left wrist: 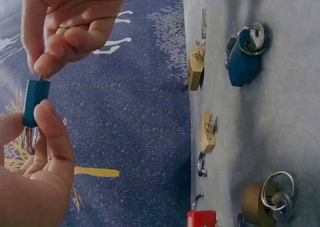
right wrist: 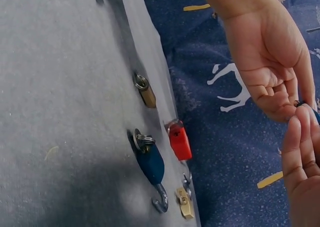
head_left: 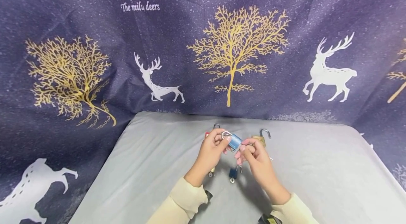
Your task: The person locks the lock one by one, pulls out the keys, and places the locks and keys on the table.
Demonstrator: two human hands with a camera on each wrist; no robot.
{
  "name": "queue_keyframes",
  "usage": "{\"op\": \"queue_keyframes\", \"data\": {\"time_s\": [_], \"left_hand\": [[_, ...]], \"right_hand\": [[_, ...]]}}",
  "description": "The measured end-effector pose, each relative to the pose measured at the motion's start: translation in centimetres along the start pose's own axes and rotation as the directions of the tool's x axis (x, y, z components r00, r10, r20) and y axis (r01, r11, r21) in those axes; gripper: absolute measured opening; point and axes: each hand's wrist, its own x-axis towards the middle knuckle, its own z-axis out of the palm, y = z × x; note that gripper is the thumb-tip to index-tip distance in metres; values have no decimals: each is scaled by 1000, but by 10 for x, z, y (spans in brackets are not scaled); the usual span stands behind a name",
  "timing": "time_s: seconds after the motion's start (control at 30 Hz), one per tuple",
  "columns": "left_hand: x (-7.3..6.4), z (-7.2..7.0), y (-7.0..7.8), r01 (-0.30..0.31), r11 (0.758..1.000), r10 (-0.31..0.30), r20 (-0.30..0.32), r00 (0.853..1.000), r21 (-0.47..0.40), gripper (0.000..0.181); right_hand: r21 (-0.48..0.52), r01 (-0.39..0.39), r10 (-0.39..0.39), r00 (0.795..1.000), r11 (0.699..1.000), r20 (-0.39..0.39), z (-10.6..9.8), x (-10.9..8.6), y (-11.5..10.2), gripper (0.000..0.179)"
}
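Observation:
A blue padlock [head_left: 235, 142] is held in the air between both hands. My left hand [head_left: 209, 149] pinches its body at the shackle end, thumb on the near face; the metal shackle [left wrist: 31, 141] points down in the left wrist view. My right hand [head_left: 258, 160] pinches a short metal piece [left wrist: 42, 77] at the padlock's opposite end, mostly covered by the fingertips. Whether it is a key cannot be told. In the right wrist view, the left hand [right wrist: 272, 62] and right hand [right wrist: 302, 169] meet at the right edge, hiding most of the padlock.
On the grey-covered table [head_left: 142, 178] lie a dark blue padlock [head_left: 233, 173] with its shackle open, a gold padlock [head_left: 260, 141] with a raised open shackle, a red padlock [right wrist: 180, 141] and a brass padlock [right wrist: 146, 94]. Key rings hang from some. Behind hangs a patterned purple cloth [head_left: 203, 76].

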Motion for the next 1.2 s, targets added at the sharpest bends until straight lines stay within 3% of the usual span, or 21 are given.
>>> {"op": "queue_keyframes", "data": {"time_s": [0.37,1.2], "left_hand": [[-1,6,3,6,996,-6,10,1000,-91,39],[-1,5,3,26,994,-27,-9,1000,-102,47]], "right_hand": [[26,89,-89,996,996,2,3,-3,5,20],[-19,66,-66,998,998,-17,4,-3,8,23]]}}
